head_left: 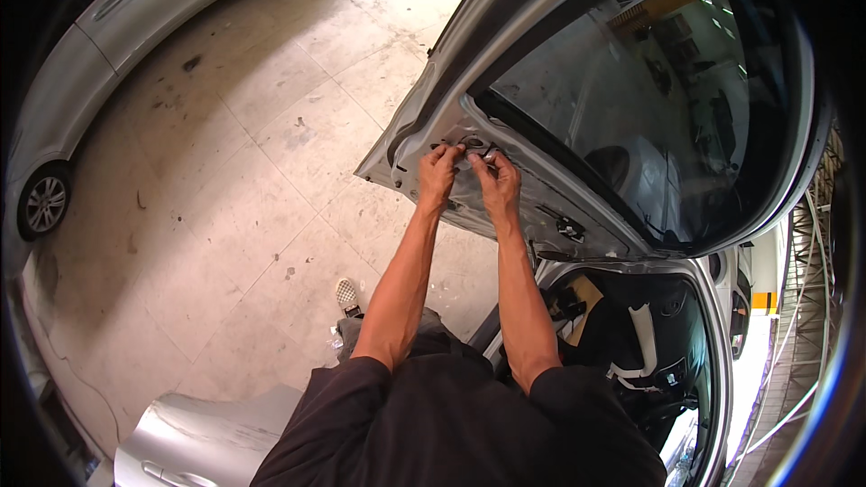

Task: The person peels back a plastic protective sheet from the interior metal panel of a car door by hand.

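Observation:
An open car door (559, 176) stands in front of me, its inner metal bare of trim and its window glass (631, 117) in place. Both my hands reach up to the bare metal below the window, close to the door's free edge. My left hand (437, 179) is closed, thumb and fingertips pinched together at the panel. Beside it my right hand (498, 185) also pinches with its fingertips. Small dark parts show around the fingertips, next to a hole in the metal. What either hand holds is too small to name.
The car's open doorway (622, 343) is at the lower right, with dark interior parts inside. A silver body panel (207, 433) lies at the lower left. Another silver car (135, 36) stands at the upper left. My checkered shoe (346, 296) rests on the stained tile floor (262, 216).

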{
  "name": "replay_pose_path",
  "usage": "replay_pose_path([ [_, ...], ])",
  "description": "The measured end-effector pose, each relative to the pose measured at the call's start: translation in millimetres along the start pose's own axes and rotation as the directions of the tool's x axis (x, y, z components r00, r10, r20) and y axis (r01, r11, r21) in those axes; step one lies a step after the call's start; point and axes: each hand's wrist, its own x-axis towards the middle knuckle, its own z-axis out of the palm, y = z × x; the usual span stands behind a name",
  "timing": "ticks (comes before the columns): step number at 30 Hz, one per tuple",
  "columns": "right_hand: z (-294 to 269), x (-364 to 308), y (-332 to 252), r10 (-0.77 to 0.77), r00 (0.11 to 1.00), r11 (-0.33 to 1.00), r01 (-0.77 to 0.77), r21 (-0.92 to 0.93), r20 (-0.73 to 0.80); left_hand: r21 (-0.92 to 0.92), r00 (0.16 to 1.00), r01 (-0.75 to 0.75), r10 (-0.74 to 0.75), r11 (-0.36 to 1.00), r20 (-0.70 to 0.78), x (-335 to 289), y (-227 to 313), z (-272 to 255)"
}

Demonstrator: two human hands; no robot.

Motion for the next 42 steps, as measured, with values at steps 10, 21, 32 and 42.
replay_pose_path([
  [10,-16,4,-4,0.125,0.986,0.992,-0.127,0.007,0.115,-0.544,0.934,0.341,-0.209,0.767,0.29,-34,-10,-1],
  [21,-21,5,-6,0.072,0.983,0.997,-0.065,-0.048,0.168,-0.139,0.969,0.216,-0.195,0.966,0.154,1,-8,-7],
  [32,-33,16,-4,0.159,0.95,0.983,-0.128,-0.132,0.268,-0.566,0.97,0.24,-0.219,0.788,0.106,-18,-38,0],
  [42,-39,16,-6,0.154,0.941,0.987,-0.133,-0.089,0.301,-0.455,0.976,0.204,-0.141,0.867,0.169,5,-45,-6],
])
